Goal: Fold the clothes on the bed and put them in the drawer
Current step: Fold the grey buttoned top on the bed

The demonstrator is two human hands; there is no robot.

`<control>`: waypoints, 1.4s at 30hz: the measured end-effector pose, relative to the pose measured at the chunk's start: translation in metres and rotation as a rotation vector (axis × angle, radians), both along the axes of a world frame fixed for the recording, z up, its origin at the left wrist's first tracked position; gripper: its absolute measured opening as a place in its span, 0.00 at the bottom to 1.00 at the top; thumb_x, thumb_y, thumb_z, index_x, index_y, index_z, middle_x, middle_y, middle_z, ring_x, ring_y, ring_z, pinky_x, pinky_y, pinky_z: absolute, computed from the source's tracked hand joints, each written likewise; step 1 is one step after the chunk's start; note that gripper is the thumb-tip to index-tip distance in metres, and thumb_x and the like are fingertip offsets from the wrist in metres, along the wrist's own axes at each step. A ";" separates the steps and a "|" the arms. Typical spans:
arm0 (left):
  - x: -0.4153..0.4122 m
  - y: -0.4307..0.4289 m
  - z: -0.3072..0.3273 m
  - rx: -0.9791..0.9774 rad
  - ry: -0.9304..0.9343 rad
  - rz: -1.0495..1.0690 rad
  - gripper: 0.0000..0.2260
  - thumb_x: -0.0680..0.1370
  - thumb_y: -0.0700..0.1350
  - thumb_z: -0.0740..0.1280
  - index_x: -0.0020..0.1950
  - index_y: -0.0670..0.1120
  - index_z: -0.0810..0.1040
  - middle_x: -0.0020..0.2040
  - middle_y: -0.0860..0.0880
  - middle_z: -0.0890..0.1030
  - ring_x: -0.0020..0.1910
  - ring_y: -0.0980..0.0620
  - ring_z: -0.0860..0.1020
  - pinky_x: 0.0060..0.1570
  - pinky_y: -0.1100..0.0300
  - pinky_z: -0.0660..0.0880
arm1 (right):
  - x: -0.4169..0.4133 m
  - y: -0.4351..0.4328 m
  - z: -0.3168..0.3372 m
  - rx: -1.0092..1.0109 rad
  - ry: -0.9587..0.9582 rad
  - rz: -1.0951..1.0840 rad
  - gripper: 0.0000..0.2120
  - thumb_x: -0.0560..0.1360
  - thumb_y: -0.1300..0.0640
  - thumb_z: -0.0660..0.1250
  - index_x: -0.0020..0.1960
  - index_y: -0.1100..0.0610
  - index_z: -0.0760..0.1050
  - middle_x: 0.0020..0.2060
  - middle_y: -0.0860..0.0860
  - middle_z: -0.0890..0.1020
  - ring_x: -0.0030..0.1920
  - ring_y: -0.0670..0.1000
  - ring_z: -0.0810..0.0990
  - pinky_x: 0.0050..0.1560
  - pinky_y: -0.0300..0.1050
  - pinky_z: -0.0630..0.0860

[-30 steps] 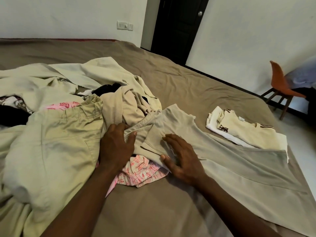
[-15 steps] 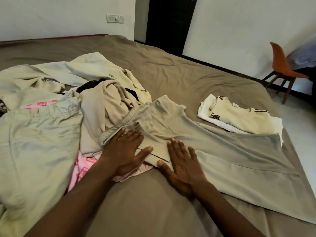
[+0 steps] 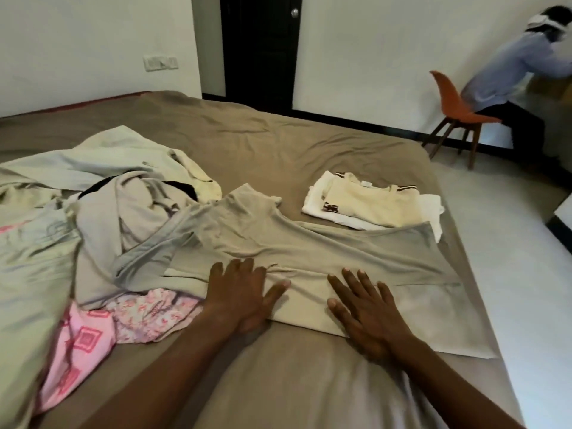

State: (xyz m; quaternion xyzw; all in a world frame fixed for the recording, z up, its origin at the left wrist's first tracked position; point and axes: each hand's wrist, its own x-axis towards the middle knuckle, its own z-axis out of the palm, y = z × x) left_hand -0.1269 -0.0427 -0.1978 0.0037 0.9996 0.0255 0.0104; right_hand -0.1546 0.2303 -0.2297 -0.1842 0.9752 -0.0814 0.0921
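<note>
Head view. Both hands lie flat on a grey-beige garment [image 3: 309,249] spread across the near half of the bed [image 3: 278,144]. The left hand [image 3: 240,292] presses palm-down on the garment's near left edge, fingers straight and slightly spread, thumb pointing right. The right hand [image 3: 368,311] presses palm-down just to its right, fingers straight and fanned; its heel rests on the bedsheet at the garment's near edge. The hands are apart, with a ridge of gathered cloth between them, and neither grips anything. The garment runs from the heap of unfolded clothes [image 3: 130,212] on the left out to the bed's right side, where its far corner overlaps the near edge of a folded stack of cream shirts [image 3: 371,202]. The heap holds pale grey and cream pieces with a little black cloth showing among them. A pink patterned cloth [image 3: 151,314] lies at the heap's near edge, just beside the left wrist, and a pale green garment [image 3: 28,289] covers the far left. Beyond the bed are a dark door [image 3: 260,51], a wall switch plate [image 3: 160,62], and an orange chair [image 3: 455,109] on which a second person [image 3: 510,72] sits, bent toward the right.
</note>
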 end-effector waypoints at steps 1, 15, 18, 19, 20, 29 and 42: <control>-0.009 0.010 0.009 0.044 0.117 0.050 0.37 0.77 0.73 0.41 0.62 0.54 0.80 0.64 0.51 0.80 0.65 0.46 0.77 0.64 0.45 0.70 | -0.011 0.012 0.002 -0.007 0.041 -0.047 0.48 0.67 0.22 0.22 0.83 0.37 0.47 0.83 0.42 0.45 0.83 0.49 0.41 0.81 0.57 0.43; -0.251 0.054 0.006 0.151 -0.091 -0.090 0.09 0.75 0.46 0.73 0.55 0.54 0.83 0.58 0.50 0.84 0.59 0.46 0.81 0.56 0.58 0.73 | -0.207 0.142 0.041 -0.172 0.369 -0.503 0.09 0.77 0.52 0.69 0.57 0.49 0.80 0.57 0.56 0.82 0.58 0.61 0.79 0.50 0.49 0.72; -0.260 0.053 0.014 0.200 0.010 -0.122 0.05 0.73 0.43 0.75 0.47 0.52 0.84 0.49 0.50 0.85 0.52 0.46 0.82 0.47 0.59 0.71 | -0.216 0.155 0.047 -0.400 0.440 -0.672 0.04 0.76 0.53 0.70 0.49 0.51 0.82 0.51 0.53 0.85 0.53 0.59 0.81 0.49 0.47 0.73; -0.259 0.053 0.016 0.221 0.081 -0.119 0.04 0.74 0.43 0.74 0.47 0.51 0.83 0.49 0.49 0.85 0.52 0.45 0.82 0.46 0.59 0.69 | -0.214 0.156 0.045 -0.422 0.469 -0.683 0.05 0.76 0.52 0.70 0.49 0.51 0.82 0.51 0.52 0.85 0.53 0.58 0.81 0.49 0.47 0.72; -0.260 0.052 0.017 0.257 0.108 -0.106 0.03 0.74 0.44 0.74 0.47 0.50 0.83 0.49 0.49 0.85 0.51 0.45 0.81 0.46 0.58 0.69 | -0.212 0.157 0.042 -0.442 0.492 -0.680 0.05 0.77 0.52 0.70 0.50 0.51 0.82 0.51 0.52 0.85 0.53 0.58 0.81 0.48 0.46 0.72; -0.261 0.056 0.008 0.249 0.068 -0.112 0.05 0.75 0.56 0.74 0.44 0.56 0.82 0.47 0.53 0.84 0.48 0.48 0.81 0.51 0.54 0.76 | -0.196 0.166 0.018 -0.714 0.352 -0.627 0.11 0.76 0.49 0.74 0.57 0.49 0.83 0.42 0.44 0.81 0.49 0.51 0.81 0.49 0.44 0.71; -0.271 0.067 0.019 0.139 -0.137 -0.303 0.06 0.79 0.51 0.72 0.55 0.54 0.82 0.45 0.55 0.81 0.47 0.51 0.81 0.45 0.59 0.70 | -0.190 0.151 -0.008 -0.686 0.535 -0.715 0.12 0.79 0.44 0.67 0.59 0.49 0.80 0.52 0.51 0.85 0.54 0.58 0.81 0.51 0.50 0.75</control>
